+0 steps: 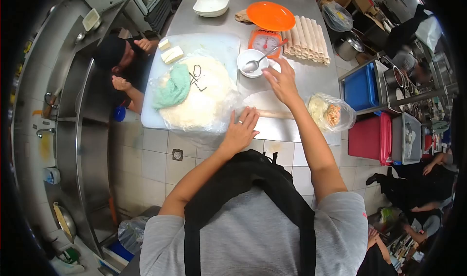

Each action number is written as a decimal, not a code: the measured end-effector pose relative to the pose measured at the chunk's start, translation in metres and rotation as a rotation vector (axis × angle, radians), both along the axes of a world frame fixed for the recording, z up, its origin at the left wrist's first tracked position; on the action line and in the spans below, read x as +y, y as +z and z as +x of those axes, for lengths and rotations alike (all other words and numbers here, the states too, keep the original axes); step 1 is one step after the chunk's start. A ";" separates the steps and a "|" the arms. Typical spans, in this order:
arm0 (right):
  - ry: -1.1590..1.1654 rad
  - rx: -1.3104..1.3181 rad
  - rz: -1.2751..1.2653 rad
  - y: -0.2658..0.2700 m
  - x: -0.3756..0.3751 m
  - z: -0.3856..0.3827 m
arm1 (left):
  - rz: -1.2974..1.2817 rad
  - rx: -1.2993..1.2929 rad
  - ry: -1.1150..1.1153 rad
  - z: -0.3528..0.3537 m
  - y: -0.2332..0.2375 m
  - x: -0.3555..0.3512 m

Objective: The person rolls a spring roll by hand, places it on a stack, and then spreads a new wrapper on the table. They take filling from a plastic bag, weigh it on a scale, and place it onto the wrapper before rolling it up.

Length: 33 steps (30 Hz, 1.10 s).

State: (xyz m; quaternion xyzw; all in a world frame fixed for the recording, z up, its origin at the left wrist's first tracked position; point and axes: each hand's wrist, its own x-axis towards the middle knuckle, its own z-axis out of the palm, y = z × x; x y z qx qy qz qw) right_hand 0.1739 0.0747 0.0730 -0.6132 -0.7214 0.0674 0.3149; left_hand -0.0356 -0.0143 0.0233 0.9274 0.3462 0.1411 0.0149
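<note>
Crouching at the far left beside the desk: another person in a dark cap; lying next along on a white cutting board: pale blocks at the far edge and a green cloth draped on the stack of thin round sheets, itself sitting under clear plastic; pressing down on the near rim of that plastic-covered stack with the left hand, open and flat, palm down, gripping nothing; lying just right of it on the bare steel: a single round sheet, with a wooden stick at its near edge; reaching over the far side of that sheet with the right hand, fingers spread and empty, though touching or hovering cannot be told; standing just beyond the fingertips: a white bowl with a spoon leaning in it; sitting behind the bowl: an orange scale; lying further right: a row of finished rolls and, nearer, a clear bag of filling; standing past the desk's edge: a blue bin and a red bin.
</note>
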 end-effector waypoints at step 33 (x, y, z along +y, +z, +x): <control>-0.689 -0.225 -0.327 -0.033 -0.057 -0.033 | -0.006 0.011 -0.027 0.000 0.005 0.003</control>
